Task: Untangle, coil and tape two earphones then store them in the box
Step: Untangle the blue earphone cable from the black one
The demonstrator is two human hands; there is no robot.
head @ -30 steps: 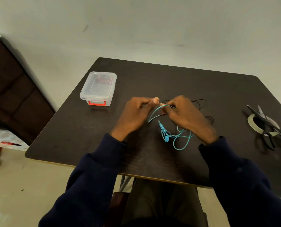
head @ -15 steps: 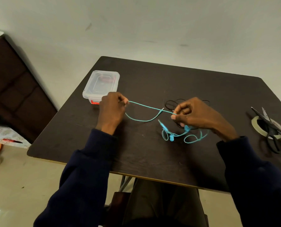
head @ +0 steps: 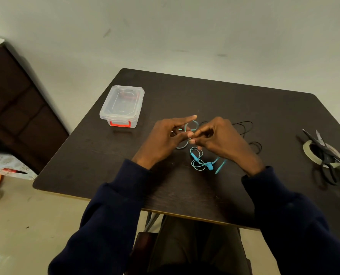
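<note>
A teal earphone lies partly on the dark table, its buds and a loose tangle of cable below my hands. My left hand holds a loop of the teal cable around its fingers, index finger stretched out. My right hand pinches the same cable right beside the left hand's fingertips. A black earphone lies in loose loops behind my right hand, partly hidden by it. The clear plastic box with a red latch stands shut at the left of the table.
A roll of tape lies at the table's right edge with black scissors resting across it. A dark cabinet stands to the left of the table. My lap shows under the table's near edge.
My left hand had pulled the teal cable out toward the box; it has now come back to meet my right hand, with the cable looped around its fingers.
</note>
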